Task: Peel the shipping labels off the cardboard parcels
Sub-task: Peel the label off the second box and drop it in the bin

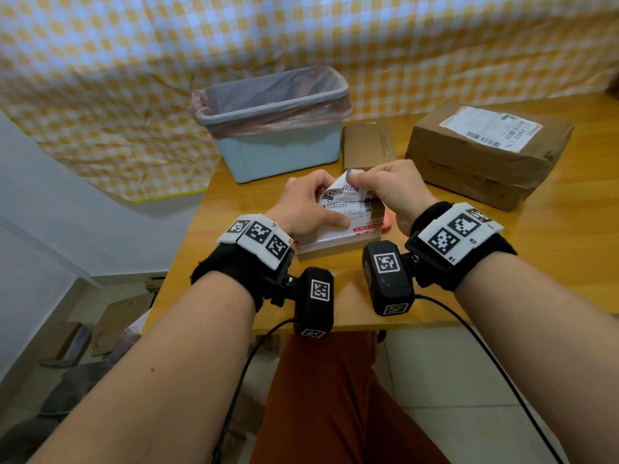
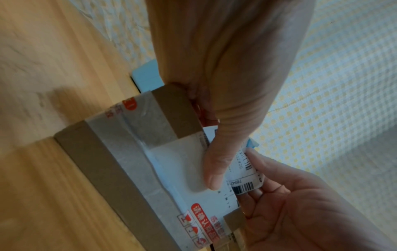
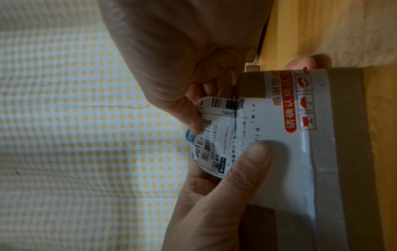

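A small taped cardboard parcel [image 1: 335, 244] lies on the wooden table [image 1: 542, 249] near its front edge. Its white shipping label [image 1: 346, 195] is partly lifted at the far end. My left hand [image 1: 321, 202] grips the parcel, thumb [image 2: 214, 163] pressing flat on the stuck part of the label [image 2: 244, 171], fingers wrapped over the far side. My right hand [image 1: 355, 177] pinches the raised corner of the label [image 3: 217, 135] between thumb [image 3: 187, 113] and fingers. The near part of the label stays stuck under clear tape with red print [image 3: 290, 101].
A light blue bin [image 1: 274, 155] with a pink liner stands behind the parcel. A flat brown box [image 1: 366, 145] lies beside it, and a large brown parcel [image 1: 475, 169] with a white label [image 1: 492, 128] sits at the right. A small pink object [image 1: 388, 221] peeks out by my right wrist.
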